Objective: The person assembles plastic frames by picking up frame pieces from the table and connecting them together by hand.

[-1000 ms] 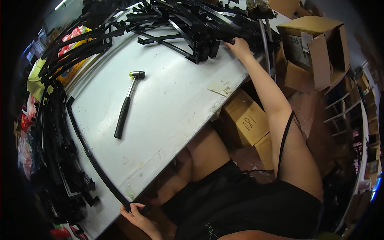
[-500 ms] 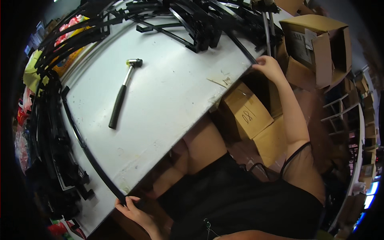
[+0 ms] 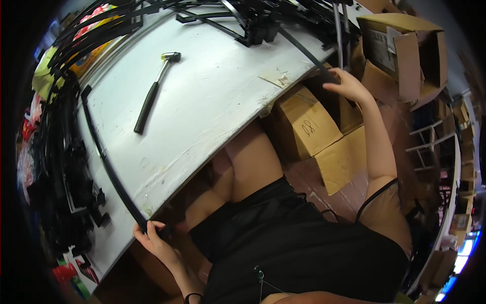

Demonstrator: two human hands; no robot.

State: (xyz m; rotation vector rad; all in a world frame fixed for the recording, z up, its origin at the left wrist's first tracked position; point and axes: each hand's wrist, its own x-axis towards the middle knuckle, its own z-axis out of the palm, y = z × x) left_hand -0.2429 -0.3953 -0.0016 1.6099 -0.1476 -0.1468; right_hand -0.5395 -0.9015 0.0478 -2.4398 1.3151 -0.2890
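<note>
My left hand (image 3: 157, 244) pinches the near end of a long, slightly curved black strip (image 3: 120, 192) at the front edge of the white table (image 3: 197, 101). The strip runs up along the table's left side to a small angled end piece. Over the right part of the edge, my right hand (image 3: 349, 86) has thumb and fingers closed on the end of another thin black strip (image 3: 305, 52). That strip slants back toward the heap of black parts. A mallet with a black grip (image 3: 147, 109) lies between the two strips, touched by neither hand.
Black frame parts (image 3: 253, 25) crowd the table's far side, and more strips (image 3: 63, 162) pile up at the left. Below the right edge sits a cardboard box (image 3: 306, 121). Another open carton (image 3: 405, 55) stands beyond my right hand, near two upright metal bars (image 3: 339, 38).
The whole view has shifted, so the table and mallet appear higher. My right hand has drawn its strip farther out past the table edge. My left hand keeps hold of its strip.
</note>
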